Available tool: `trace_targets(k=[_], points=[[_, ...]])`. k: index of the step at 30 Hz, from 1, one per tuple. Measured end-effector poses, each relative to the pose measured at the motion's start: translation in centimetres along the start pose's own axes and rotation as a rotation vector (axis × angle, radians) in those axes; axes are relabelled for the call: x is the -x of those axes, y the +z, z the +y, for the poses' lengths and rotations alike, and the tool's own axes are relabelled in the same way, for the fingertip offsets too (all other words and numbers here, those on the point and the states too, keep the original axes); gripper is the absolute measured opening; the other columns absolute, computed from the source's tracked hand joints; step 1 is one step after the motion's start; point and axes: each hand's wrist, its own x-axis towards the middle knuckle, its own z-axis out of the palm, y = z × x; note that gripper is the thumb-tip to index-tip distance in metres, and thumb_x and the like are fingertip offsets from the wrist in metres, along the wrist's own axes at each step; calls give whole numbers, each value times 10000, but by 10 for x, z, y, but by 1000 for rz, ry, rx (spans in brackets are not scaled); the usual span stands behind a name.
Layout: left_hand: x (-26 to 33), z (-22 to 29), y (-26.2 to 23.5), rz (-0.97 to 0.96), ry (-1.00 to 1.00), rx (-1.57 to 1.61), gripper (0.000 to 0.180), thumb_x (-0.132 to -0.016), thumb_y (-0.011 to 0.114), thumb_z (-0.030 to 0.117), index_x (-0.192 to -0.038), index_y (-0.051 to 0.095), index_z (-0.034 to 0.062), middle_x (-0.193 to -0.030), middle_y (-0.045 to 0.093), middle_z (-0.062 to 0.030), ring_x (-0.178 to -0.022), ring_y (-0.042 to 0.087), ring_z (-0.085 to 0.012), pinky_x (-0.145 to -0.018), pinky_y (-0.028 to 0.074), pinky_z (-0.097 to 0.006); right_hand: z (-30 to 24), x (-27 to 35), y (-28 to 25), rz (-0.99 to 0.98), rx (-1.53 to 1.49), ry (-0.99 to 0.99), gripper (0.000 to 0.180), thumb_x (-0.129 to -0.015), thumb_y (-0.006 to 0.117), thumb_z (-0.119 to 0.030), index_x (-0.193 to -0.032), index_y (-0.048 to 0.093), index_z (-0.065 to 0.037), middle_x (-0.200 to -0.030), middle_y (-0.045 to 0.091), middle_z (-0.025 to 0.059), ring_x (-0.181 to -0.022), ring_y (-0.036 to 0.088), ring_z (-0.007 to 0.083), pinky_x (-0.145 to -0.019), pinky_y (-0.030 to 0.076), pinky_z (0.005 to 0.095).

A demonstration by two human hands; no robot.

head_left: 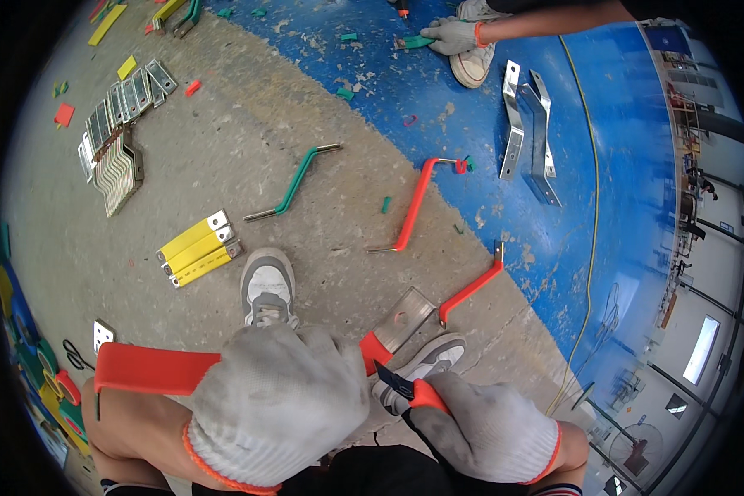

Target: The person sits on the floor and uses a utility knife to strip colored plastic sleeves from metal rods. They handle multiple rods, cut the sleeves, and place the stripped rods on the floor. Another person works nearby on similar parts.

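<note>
My gloved left hand (281, 405) is wrapped round a flat metal busbar (153, 369) covered in red sleeving. The red part sticks out to the left of the glove, and the bare metal end with a hole shows beyond it on the right. My gloved right hand (488, 422) grips a utility knife (395, 380) with an orange-red handle part and a dark blade. The blade points up and left, close to the edge of the red sleeve by the bare end; whether it touches I cannot tell. My left palm and fingers are mostly hidden behind the glove's back.
Red-sleeved bent bars (416, 207), a green-sleeved bar (296, 183), three yellow-sleeved bars (197, 248) and a stack of bare bars (120, 165) lie on the floor. Scissors (76, 355) lie left. A co-worker's gloved hand (450, 37) holds something green, near bare bars (512, 120).
</note>
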Motion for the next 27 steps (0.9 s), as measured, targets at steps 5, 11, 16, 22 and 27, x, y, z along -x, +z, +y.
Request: trace_targets(k=[5,11,16,22,27], points=[[-1,-2,-3,43,12,-41,93,-810,680,125,-789,661,36,-716,594,-69,-595,603,-255,-514,451,-410,-1,2,0,21,-6,30,344,-977,657,-379,-1040,558,-56,-665,629,178,-539,644,403,-459,511,495],[0,-6,9,99,75,13,107,-763,698,130,-770,637,42,-653,546,-62,-563,585,-243,-476,416,-392,-5,4,-1,55,50,66,328,-965,669,-371,-1034,559,-70,-670,618,168,-521,636,400,-453,506,502],[-2,-10,6,85,136,20,136,-742,708,117,-717,607,29,-591,499,-56,-535,580,-225,-426,371,-397,-6,3,2,53,62,55,322,-964,671,-359,-1024,555,-65,-691,610,157,-529,641,392,-451,503,500],[-2,-8,7,85,132,-46,182,-674,700,168,-745,632,15,-612,524,-88,-546,558,-214,-415,351,-366,-7,2,2,59,57,26,321,-972,663,-351,-1016,552,-53,-672,610,156,-524,642,385,-454,507,491],[-2,-8,9,52,142,-22,170,-705,689,158,-753,625,8,-625,539,-93,-543,564,-227,-421,362,-374,-7,2,2,35,73,38,325,-978,652,-356,-1020,556,-48,-671,617,163,-534,646,387,-461,511,487]])
